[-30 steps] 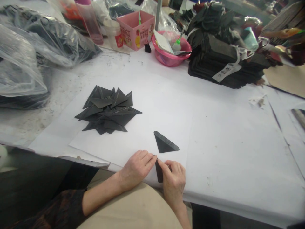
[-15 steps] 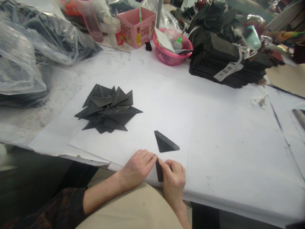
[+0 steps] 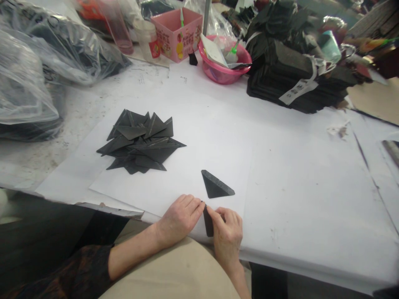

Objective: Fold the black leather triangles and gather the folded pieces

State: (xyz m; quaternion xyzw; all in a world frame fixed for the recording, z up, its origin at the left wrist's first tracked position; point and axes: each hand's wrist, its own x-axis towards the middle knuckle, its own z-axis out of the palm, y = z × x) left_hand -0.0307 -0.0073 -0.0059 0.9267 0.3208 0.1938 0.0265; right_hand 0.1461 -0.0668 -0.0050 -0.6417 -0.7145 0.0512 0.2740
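My left hand (image 3: 179,218) and my right hand (image 3: 228,234) meet at the near table edge, both pinching one small black piece (image 3: 208,224) between their fingertips. Most of that piece is hidden by my right hand. Just beyond my fingers a single black triangle (image 3: 215,186) lies flat on the white paper (image 3: 193,137). Farther left on the paper sits a loose pile of several black triangles (image 3: 140,143).
Clear plastic bags of dark material (image 3: 37,70) crowd the left side. A pink box (image 3: 176,29) and a pink bowl (image 3: 222,68) stand at the back. A tied bundle of black sheets (image 3: 296,79) lies at the back right. The table edge runs just under my hands.
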